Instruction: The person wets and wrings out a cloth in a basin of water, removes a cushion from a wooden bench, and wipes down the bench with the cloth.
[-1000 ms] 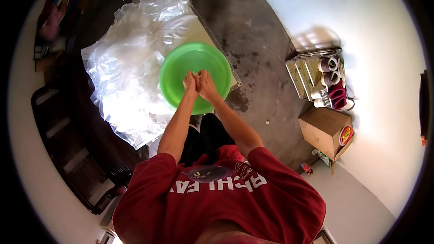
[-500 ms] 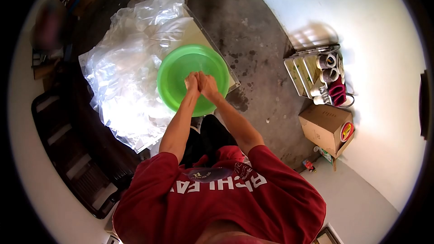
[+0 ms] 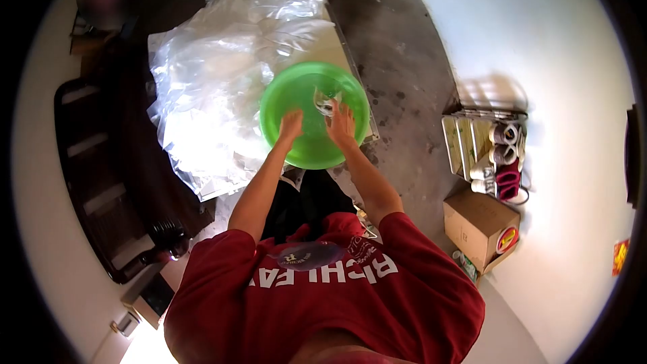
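A green plastic basin (image 3: 276,145) sits at the front edge of a table in front of me. My left hand (image 3: 291,125) is over its left half, the fingers loosely extended and partly blurred, with no object visible in them. On the right side, my right hand (image 3: 342,123) has its fingers spread, pointing toward the far rim. Just beyond those fingertips is a pale and dark shiny patch (image 3: 326,102); whether it is a small object or disturbed water, I cannot make out. The hands are apart.
Crumpled clear plastic sheeting (image 3: 209,67) covers much of the table left of the basin. A dark wooden bench (image 3: 101,189) stands at left. By the right wall are a shoe rack (image 3: 465,145) with shoes and a cardboard box (image 3: 478,222).
My hands were together over the basin and have separated, the right one spreading its fingers. The pale shiny patch has appeared beyond the right fingertips. The camera view has shifted.
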{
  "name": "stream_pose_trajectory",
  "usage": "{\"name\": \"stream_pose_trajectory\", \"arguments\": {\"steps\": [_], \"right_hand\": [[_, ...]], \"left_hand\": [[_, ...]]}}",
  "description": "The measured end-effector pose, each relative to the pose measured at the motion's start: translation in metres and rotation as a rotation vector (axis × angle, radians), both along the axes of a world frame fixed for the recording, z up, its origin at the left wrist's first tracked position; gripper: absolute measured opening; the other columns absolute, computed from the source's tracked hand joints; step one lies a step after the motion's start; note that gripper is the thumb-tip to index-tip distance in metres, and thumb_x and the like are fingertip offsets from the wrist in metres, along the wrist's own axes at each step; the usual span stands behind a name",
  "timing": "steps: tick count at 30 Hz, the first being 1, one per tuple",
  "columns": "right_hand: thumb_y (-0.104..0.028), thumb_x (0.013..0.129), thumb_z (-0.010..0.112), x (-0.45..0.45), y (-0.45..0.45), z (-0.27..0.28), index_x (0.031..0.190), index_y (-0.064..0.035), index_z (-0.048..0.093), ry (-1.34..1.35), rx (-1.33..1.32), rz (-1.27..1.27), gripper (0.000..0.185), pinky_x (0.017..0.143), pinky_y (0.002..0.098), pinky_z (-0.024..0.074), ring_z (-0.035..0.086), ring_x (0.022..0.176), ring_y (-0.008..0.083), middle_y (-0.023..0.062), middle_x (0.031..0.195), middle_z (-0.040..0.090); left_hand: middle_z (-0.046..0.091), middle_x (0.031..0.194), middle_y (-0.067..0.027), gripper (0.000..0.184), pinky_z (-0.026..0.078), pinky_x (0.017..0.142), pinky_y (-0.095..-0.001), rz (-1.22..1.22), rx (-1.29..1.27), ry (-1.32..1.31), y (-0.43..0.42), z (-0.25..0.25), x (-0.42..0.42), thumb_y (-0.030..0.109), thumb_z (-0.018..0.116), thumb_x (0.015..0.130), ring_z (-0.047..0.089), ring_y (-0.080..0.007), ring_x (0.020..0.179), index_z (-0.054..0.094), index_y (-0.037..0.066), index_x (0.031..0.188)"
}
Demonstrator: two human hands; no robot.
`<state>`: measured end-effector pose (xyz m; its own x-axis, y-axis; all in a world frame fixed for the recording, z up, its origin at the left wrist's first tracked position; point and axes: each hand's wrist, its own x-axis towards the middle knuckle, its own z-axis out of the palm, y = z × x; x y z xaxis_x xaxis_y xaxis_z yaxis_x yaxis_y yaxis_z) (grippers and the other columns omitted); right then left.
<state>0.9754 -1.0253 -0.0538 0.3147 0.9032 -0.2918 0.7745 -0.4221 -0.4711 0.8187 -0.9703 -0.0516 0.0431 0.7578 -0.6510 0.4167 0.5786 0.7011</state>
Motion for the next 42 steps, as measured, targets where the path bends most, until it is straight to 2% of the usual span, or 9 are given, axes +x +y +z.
{"name": "stream_pose_trajectory", "arguments": {"steps": [7, 10, 14, 17, 22, 28, 31, 34, 42], "right_hand": [[-0.013, 0.081, 0.067, 0.009, 0.017, -0.042, 0.122, -0.0135, 0.057, -0.101, -0.134, 0.467, 0.042, 0.09, 0.0496, 0.0455, 0.048, 0.118, 0.0348, 0.0091, 0.127, 0.051], [-0.01, 0.077, 0.068, 0.003, 0.023, -0.035, 0.106, -0.0112, 0.065, -0.124, 0.042, 0.233, 0.029, 0.09, 0.0483, 0.0452, 0.051, 0.115, 0.0314, 0.0074, 0.121, 0.056], [-0.01, 0.076, 0.07, -0.009, 0.012, -0.067, 0.109, -0.0107, 0.063, -0.241, 0.036, 0.476, 0.034, 0.086, 0.0482, 0.0473, 0.056, 0.107, 0.031, 0.0108, 0.116, 0.058], [-0.008, 0.075, 0.07, -0.004, 0.018, -0.034, 0.11, -0.0096, 0.06, 0.077, -0.157, 0.394, 0.037, 0.078, 0.0451, 0.0502, 0.061, 0.093, 0.0322, 0.013, 0.104, 0.062], [-0.001, 0.078, 0.059, -0.013, 0.013, 0.009, 0.09, -0.0042, 0.059, 0.753, 0.433, -0.132, 0.013, 0.066, 0.033, 0.0494, 0.061, 0.072, 0.0253, 0.0121, 0.081, 0.062], [-0.003, 0.084, 0.048, -0.02, 0.017, 0.038, 0.088, -0.0001, 0.058, 1.147, 0.263, -0.18, 0.011, 0.071, 0.0334, 0.0476, 0.058, 0.075, 0.025, 0.0135, 0.087, 0.061], [-0.007, 0.085, 0.048, -0.021, 0.02, 0.032, 0.091, -0.0008, 0.058, 0.602, 0.649, 0.025, 0.013, 0.082, 0.0391, 0.0434, 0.054, 0.086, 0.0308, 0.0151, 0.092, 0.058], [-0.015, 0.085, 0.052, -0.034, 0.02, 0.013, 0.095, -0.0032, 0.056, 0.51, 0.743, -0.159, 0.016, 0.091, 0.0416, 0.035, 0.047, 0.091, 0.0367, 0.0189, 0.101, 0.055], [-0.029, 0.091, 0.053, -0.042, 0.008, 0.017, 0.098, -0.0056, 0.047, 0.302, 0.337, -0.285, 0.025, 0.075, 0.048, 0.0437, 0.053, 0.09, 0.0435, 0.0228, 0.106, 0.054]], "left_hand": [[0.064, 0.107, -0.0077, 0.036, 0.051, 0.077, -0.0338, 0.125, -0.203, -0.207, -0.024, 0.004, -0.033, 0.03, 0.054, 0.092, 0.064, -0.0218, 0.092, 0.06, 0.006, 0.117], [0.065, 0.108, -0.0082, 0.035, 0.051, 0.078, -0.0338, 0.117, -0.22, -0.196, -0.028, 0.01, -0.036, 0.03, 0.053, 0.092, 0.064, -0.0221, 0.094, 0.06, 0.006, 0.117], [0.065, 0.11, -0.0091, 0.037, 0.051, 0.08, -0.0349, 0.105, -0.255, -0.217, -0.029, 0.008, -0.035, 0.032, 0.054, 0.092, 0.063, -0.0225, 0.097, 0.058, 0.006, 0.118], [0.059, 0.119, -0.0117, 0.046, 0.051, 0.084, -0.041, 0.118, -0.28, -0.219, -0.027, 0.004, -0.029, 0.037, 0.053, 0.092, 0.06, -0.0266, 0.104, 0.05, 0.008, 0.127], [0.035, 0.139, -0.0159, 0.07, 0.048, 0.086, -0.0607, 0.298, -0.37, -0.272, -0.017, 0.01, -0.001, 0.055, 0.05, 0.091, 0.051, -0.0376, 0.116, 0.025, 0.014, 0.143], [0.056, 0.112, -0.0148, 0.054, 0.054, 0.079, -0.0466, 0.476, -0.533, -0.847, -0.002, -0.054, 0.003, 0.052, 0.043, 0.094, 0.06, -0.0292, 0.102, 0.051, 0.005, 0.118], [0.06, 0.099, -0.012, 0.043, 0.054, 0.071, -0.0403, 0.484, -0.408, -0.76, 0.003, -0.043, 0.013, 0.044, 0.044, 0.095, 0.062, -0.0238, 0.09, 0.058, 0.005, 0.104], [0.062, 0.089, -0.0082, 0.034, 0.052, 0.062, -0.0371, 0.525, -0.324, -0.618, 0.002, 0.007, 0.045, 0.037, 0.045, 0.094, 0.061, -0.0188, 0.077, 0.059, 0.006, 0.098], [0.058, 0.072, -0.003, 0.023, 0.045, 0.052, -0.0312, 0.561, -0.205, -0.306, 0.011, 0.014, 0.057, 0.028, 0.053, 0.088, 0.056, -0.0137, 0.062, 0.058, 0.009, 0.075]]}}
